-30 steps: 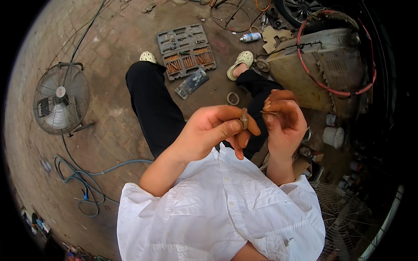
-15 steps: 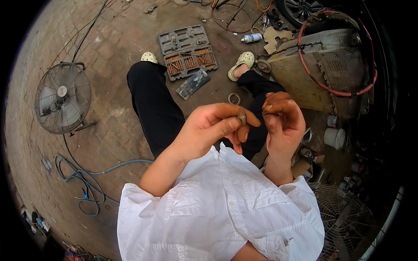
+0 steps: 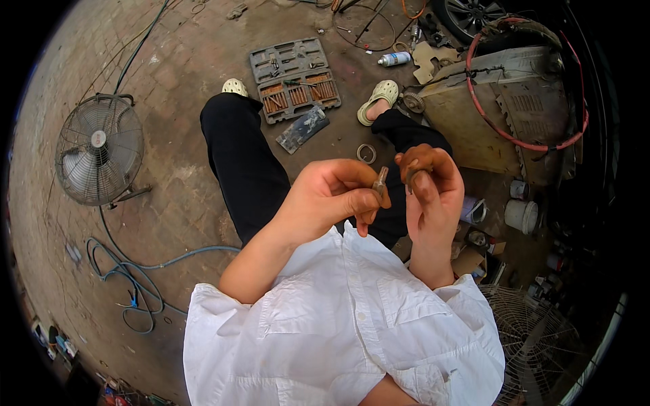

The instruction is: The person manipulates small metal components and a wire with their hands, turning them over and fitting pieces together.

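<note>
Left hand (image 3: 332, 199) pinches a small grey metal cylindrical part (image 3: 380, 181) between thumb and fingers, held at chest height above the lap. Right hand (image 3: 433, 183), fingers curled shut on a small rusty brown piece (image 3: 411, 177), close beside it. Parts apart, not yet joined; open grey tool case (image 3: 293, 78) lies on the floor

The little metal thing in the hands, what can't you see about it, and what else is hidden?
- Metal piece, head view: too small to tell its kind; left hand fingers cover its lower end.
- Right hand: whatever its fingertips pinch is hidden behind them.
- Tool case: contents too small to name.
- Wire guard: cut off by the dark rim.
</note>
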Demonstrator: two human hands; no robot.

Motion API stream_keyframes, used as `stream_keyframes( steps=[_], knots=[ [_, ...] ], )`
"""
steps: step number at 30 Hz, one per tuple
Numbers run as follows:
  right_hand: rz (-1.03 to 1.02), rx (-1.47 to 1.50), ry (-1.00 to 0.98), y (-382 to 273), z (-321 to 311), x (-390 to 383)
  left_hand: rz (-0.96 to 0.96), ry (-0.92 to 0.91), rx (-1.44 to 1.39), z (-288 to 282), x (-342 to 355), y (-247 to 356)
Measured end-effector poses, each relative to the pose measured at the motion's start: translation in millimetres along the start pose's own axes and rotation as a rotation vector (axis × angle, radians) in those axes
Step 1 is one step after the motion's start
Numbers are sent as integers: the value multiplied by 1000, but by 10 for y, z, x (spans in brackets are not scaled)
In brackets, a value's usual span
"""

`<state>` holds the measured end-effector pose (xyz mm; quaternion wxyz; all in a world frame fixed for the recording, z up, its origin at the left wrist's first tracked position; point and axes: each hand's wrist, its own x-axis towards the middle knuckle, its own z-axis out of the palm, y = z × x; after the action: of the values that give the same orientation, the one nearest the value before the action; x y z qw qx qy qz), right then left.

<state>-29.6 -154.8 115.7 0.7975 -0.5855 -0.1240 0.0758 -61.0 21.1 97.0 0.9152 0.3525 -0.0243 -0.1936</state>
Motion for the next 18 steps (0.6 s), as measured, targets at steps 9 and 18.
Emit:
stream_keyframes(
  steps=[9, 18],
  knots=[
    [-14, -158, -165, -20, 60, 26, 129, 108, 665, 60, -50, 102],
    [132, 28, -96, 122, 39, -32, 117, 200, 607, 65, -62, 84]
  ],
)
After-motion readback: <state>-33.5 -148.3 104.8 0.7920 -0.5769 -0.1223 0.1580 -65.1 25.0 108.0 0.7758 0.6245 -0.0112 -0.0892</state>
